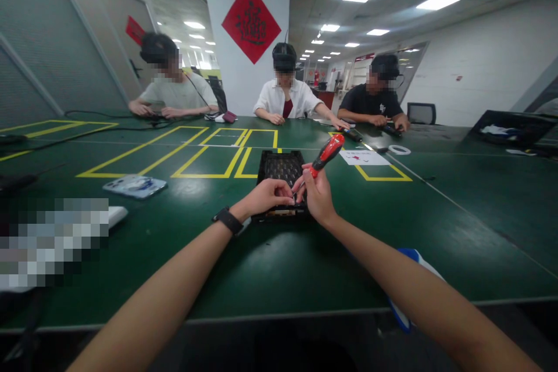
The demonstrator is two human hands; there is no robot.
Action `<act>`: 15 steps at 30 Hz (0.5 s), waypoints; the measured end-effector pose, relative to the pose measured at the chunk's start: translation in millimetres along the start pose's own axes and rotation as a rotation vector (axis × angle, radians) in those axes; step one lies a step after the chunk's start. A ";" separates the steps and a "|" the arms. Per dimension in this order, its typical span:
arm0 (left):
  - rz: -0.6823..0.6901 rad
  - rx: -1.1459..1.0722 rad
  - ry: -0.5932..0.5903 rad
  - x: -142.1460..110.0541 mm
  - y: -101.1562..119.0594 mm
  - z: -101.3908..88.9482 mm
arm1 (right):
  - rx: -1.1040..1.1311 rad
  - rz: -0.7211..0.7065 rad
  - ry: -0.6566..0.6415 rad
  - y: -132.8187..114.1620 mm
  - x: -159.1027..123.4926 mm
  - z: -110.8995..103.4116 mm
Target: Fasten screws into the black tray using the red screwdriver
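Observation:
A screwdriver (329,153) with a red and black handle is held in my right hand (321,196), its handle tilted up to the right and its shaft slanting down to the left. My left hand (271,194) is closed in a pinch close to the shaft's lower end; whatever lies between the fingertips is too small to make out. Both hands are over an open black case (279,160), which has rows of small compartments or parts inside. My fingers hide part of the case's front.
On the green table (261,279) lie a phone (135,186) to the left, a paper sheet (364,157) and a roll of white tape (400,150) to the right. A blue and white item (407,256) is by my right forearm. Several people sit across the table.

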State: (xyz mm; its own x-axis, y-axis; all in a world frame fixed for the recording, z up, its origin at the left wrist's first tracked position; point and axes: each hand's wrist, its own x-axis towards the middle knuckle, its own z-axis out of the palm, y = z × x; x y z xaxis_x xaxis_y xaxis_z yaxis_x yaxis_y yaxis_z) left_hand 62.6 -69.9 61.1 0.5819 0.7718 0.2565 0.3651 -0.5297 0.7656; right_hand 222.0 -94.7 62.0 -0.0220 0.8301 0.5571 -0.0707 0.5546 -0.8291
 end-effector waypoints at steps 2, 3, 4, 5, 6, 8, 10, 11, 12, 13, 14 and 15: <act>-0.008 -0.001 0.015 -0.4 0.7 1.1 | 0.016 -0.004 -0.010 -0.9 -1.2 2.0; -0.009 -0.003 0.018 -0.8 1.1 1.1 | 0.021 -0.006 -0.015 -0.9 -1.7 2.8; -0.006 -0.005 0.019 -1.2 1.5 1.0 | 0.028 -0.009 -0.020 -0.7 -2.3 3.4; 0.001 -0.006 0.015 -1.5 1.9 0.7 | 0.037 -0.012 -0.027 -0.3 -2.7 3.7; 0.013 -0.004 0.008 -1.9 2.3 0.4 | 0.048 -0.014 -0.037 0.2 -3.0 3.8; 0.041 0.002 -0.009 -2.5 3.0 0.2 | 0.070 -0.012 -0.057 1.3 -3.2 3.5; 0.064 -0.001 -0.018 -2.7 3.5 0.6 | 0.080 -0.003 -0.068 1.8 -2.7 3.2; 0.071 -0.008 -0.013 -2.6 3.5 1.1 | 0.080 0.001 -0.069 1.8 -2.2 3.2; 0.074 -0.016 -0.003 -2.3 3.5 1.6 | 0.080 0.005 -0.068 1.6 -1.5 3.4; 0.071 -0.023 0.014 -1.9 3.3 2.1 | 0.082 0.006 -0.064 1.2 -0.8 3.8; 0.061 -0.025 0.036 -1.4 2.9 2.6 | 0.087 0.008 -0.058 0.8 -0.1 4.4; 0.045 -0.020 0.058 -0.9 2.5 2.9 | 0.093 0.010 -0.053 0.4 0.6 5.0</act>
State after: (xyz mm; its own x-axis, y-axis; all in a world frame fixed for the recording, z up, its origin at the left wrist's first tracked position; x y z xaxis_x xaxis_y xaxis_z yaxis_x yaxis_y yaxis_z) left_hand 65.1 -72.9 61.1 0.5540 0.7669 0.3240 0.3247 -0.5574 0.7641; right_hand 217.0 -94.3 62.3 -0.0761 0.8301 0.5523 -0.1624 0.5362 -0.8283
